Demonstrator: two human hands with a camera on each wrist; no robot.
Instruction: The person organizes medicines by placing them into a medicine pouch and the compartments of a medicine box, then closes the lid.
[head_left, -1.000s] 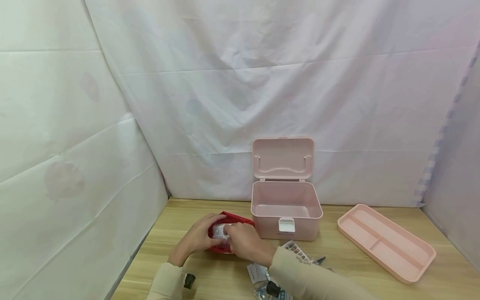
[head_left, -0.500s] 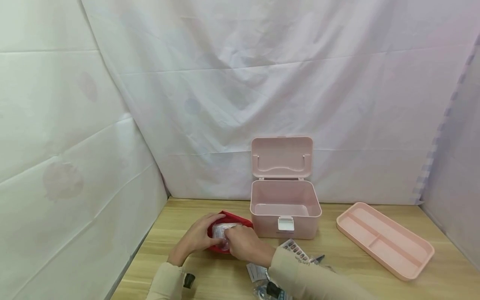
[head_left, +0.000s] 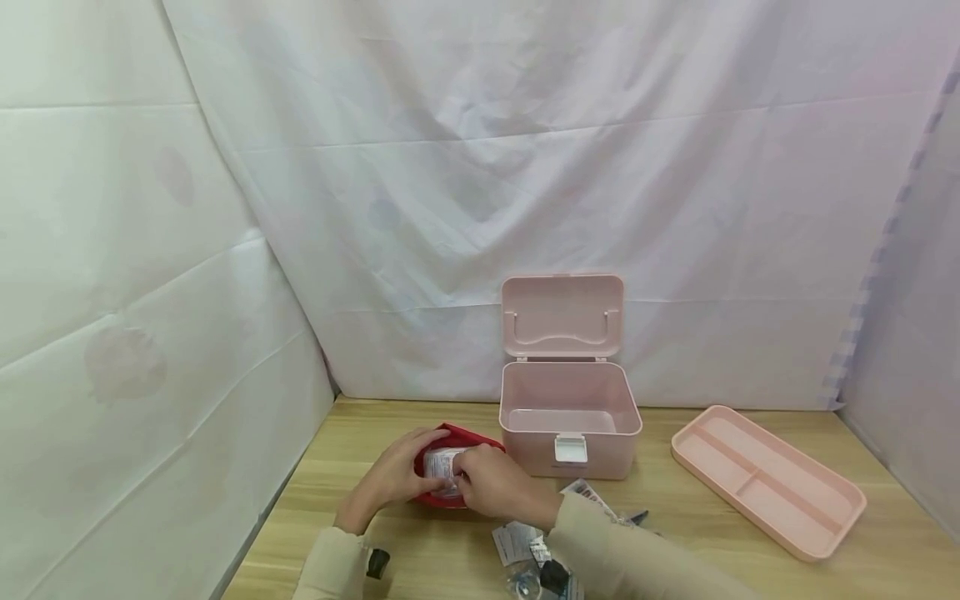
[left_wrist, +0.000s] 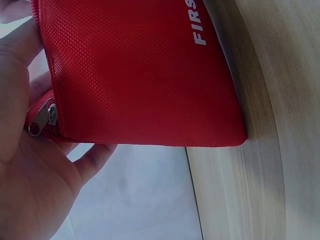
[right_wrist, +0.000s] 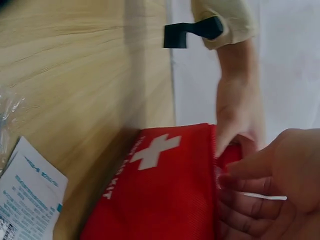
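Observation:
A red first aid pouch point(head_left: 474, 437) stands with its mouth up at the front left of the pink box. My left hand point(head_left: 396, 473) grips the pouch's left side, thumb and fingers spread around the mouth; in the left wrist view the zipper pull point(left_wrist: 40, 119) sits beside the palm. Inside the mouth shows a white printed packet point(head_left: 439, 463) in clear wrap. My right hand point(head_left: 501, 485) reaches in from the right and its fingertips pinch the packet. In the right wrist view the curled fingers partly hide a thin white edge point(right_wrist: 265, 196). The pouch's front carries a white cross point(right_wrist: 156, 151).
The pink box point(head_left: 573, 458) stands behind with its lid point(head_left: 562, 317) raised. A pink divided tray point(head_left: 772, 483) lies at the right. Near my right sleeve lie a printed packet point(head_left: 516, 542), a blister-like card point(head_left: 585, 492) and clear-wrapped items point(head_left: 523, 579). White cloth encloses the back and sides.
My right hand has shifted slightly within the pouch mouth, and the packet's printed face shows a little differently. My left hand keeps its grip; the box and tray stay put.

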